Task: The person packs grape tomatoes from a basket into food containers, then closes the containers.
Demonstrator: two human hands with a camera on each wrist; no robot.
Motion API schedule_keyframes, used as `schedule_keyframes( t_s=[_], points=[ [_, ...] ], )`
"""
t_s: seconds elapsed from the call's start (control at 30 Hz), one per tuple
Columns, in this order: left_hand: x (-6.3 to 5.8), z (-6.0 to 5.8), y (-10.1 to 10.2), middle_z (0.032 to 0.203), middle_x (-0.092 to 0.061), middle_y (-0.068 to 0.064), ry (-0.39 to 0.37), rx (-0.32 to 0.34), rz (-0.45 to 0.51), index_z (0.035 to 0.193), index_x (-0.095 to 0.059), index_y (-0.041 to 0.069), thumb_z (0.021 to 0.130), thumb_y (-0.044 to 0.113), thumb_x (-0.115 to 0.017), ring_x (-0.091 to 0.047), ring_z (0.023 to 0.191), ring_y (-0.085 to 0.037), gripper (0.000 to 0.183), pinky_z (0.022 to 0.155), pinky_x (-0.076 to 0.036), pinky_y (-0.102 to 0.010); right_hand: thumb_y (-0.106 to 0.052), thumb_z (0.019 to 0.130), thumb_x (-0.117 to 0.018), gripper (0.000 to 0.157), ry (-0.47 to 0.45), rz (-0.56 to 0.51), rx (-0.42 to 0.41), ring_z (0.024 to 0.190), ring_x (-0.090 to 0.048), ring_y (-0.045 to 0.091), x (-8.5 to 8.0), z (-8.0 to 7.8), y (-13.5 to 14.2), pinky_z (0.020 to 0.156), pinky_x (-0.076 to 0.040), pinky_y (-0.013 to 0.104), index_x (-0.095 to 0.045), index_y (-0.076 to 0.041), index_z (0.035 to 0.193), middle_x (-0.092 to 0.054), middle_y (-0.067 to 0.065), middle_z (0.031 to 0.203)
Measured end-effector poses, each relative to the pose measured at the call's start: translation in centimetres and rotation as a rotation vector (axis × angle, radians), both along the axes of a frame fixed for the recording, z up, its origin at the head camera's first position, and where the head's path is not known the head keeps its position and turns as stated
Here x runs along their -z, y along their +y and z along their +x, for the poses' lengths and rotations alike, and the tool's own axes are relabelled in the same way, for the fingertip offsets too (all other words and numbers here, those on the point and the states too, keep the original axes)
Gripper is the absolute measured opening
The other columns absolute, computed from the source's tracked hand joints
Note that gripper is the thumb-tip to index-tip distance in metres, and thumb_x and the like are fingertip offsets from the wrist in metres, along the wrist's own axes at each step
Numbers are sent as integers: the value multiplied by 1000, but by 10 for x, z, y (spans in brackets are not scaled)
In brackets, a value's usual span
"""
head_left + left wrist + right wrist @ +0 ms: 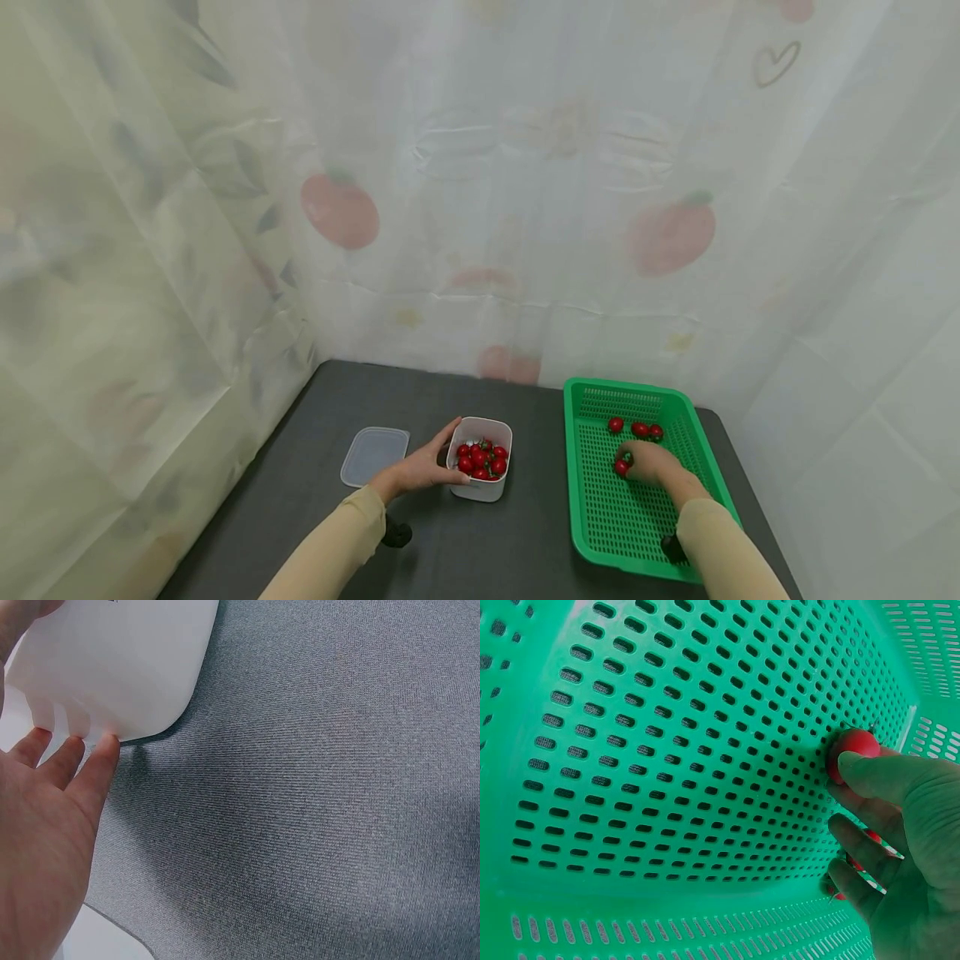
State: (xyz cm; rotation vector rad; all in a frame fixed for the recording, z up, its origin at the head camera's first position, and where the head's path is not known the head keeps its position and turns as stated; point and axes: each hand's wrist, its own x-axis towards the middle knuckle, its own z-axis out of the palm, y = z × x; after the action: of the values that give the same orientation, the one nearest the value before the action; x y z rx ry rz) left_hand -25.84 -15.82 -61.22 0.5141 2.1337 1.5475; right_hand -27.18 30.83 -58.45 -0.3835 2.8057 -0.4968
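My left hand [422, 468] grips a white plastic container [477, 493] from its left side, thumb at the near edge and fingers at the far one. In the left wrist view its fingertips press the smooth wall of the container [127, 667]. Several cherry tomatoes [478, 457] with green stems lie inside. My right hand [654, 463] reaches down into a green perforated basket [600, 525]. In the right wrist view its thumb and fingers pinch a red cherry tomato [859, 742] close over the basket floor, while other tomatoes show partly behind its fingers.
A translucent flat lid [375, 456] lies on the dark grey table [487, 558], left of the container. Loose tomatoes [640, 429] sit toward the basket's far end. Pale printed curtains [495, 208] hang behind and at both sides of the table.
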Motion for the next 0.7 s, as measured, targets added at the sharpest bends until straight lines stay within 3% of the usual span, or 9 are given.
schedule_keyframes(
  t_s=[0.4,0.7],
  points=[
    [-2,1,1,169,-12,-17,-1,-11,-18,166,-4,27,89,28,-83,-24,150,-45,110,111,-32,-63,-3,91,-68,24,45,-25,-12,79,-58,20,3,-1,-1,72,-50,47,-70,-11,113,-66,2,95],
    [-1,0,1,168,-14,-17,3,-5,-6,166,-4,29,90,25,-81,-26,149,-45,108,111,-34,-61,-4,93,-69,24,93,-77,-25,85,-64,21,-2,-2,-3,73,-52,46,-70,-11,116,-69,2,97]
  ],
)
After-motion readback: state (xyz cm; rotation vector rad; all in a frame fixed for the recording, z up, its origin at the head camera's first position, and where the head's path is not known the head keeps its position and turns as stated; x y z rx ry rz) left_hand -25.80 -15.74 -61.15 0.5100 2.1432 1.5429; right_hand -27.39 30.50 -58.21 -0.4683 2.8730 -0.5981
